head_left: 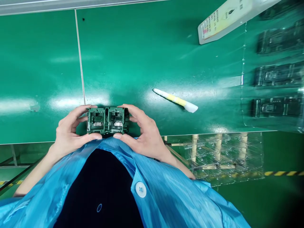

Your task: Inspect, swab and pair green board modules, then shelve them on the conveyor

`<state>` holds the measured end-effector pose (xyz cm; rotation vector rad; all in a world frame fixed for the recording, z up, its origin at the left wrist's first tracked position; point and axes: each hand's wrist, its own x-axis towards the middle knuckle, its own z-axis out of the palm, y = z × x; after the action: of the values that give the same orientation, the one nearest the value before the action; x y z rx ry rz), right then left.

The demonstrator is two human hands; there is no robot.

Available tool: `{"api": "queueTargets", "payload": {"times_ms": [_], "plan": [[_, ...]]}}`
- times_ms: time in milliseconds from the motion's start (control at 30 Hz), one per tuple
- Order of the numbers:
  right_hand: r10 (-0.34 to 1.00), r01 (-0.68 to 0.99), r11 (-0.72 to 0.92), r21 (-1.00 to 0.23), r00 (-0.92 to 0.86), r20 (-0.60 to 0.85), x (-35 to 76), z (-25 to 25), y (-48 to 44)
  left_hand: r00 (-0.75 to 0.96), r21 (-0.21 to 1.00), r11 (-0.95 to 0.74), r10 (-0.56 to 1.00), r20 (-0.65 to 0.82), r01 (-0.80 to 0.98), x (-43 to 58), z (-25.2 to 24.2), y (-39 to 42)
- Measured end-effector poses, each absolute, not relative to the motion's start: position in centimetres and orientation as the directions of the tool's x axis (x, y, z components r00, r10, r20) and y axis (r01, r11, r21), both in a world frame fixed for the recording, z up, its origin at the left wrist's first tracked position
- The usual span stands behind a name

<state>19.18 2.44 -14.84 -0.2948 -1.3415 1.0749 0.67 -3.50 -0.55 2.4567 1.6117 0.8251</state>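
My L grip (68, 129) & R grip (149, 136) clasp the dk. green module (106, 121) by opp. ends, prob. a hold/check step, so next move needs steady, even pressure.

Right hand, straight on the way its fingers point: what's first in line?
The module, which the right hand grips at its right end, so there is no gap before contact. Beyond it, the left hand looks next, though one view leaves depth unclear.
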Motion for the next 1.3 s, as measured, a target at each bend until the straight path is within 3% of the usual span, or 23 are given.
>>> {"api": "queueTargets", "payload": {"times_ms": [500, 833, 967, 1067, 1167, 1300], "plan": [[0.767, -0.424, 0.516, -0.744, -0.157, 0.622, 19.5, -14.5, 2.2, 0.268, 0.348, -0.397, 0.892, 0.363, 0.849, 0.9, -0.6, -3.8], [0.776, -0.473, 0.466, -0.748, -0.189, 0.602, 18.5, -15.6, 3.2, 0.254, 0.252, -0.346, 0.908, 0.334, 0.904, 0.2, -0.7, -3.6], [0.737, -0.412, 0.543, -0.731, -0.184, 0.651, 17.2, -16.0, 4.8, 0.234, 0.19, -0.307, 0.915, 0.329, 0.933, -0.4, -1.0, -2.2], [0.697, -0.324, 0.617, -0.717, -0.198, 0.689, 16.9, -16.1, 5.4, 0.259, 0.118, -0.311, 0.91, 0.325, 0.943, -0.4, -0.9, -1.6], [0.698, -0.226, 0.654, -0.722, -0.19, 0.691, 18.5, -16.9, 5.4, 0.358, -0.042, -0.367, 0.864, 0.355, 0.929, 0.1, -0.3, -1.6], [0.738, 0.079, 0.657, -0.75, 0.137, 0.661, 22.9, -20.1, 6.1, 0.562, -0.246, -0.505, 0.753, 0.343, 0.827, 1.1, 0.4, -1.5]]}}
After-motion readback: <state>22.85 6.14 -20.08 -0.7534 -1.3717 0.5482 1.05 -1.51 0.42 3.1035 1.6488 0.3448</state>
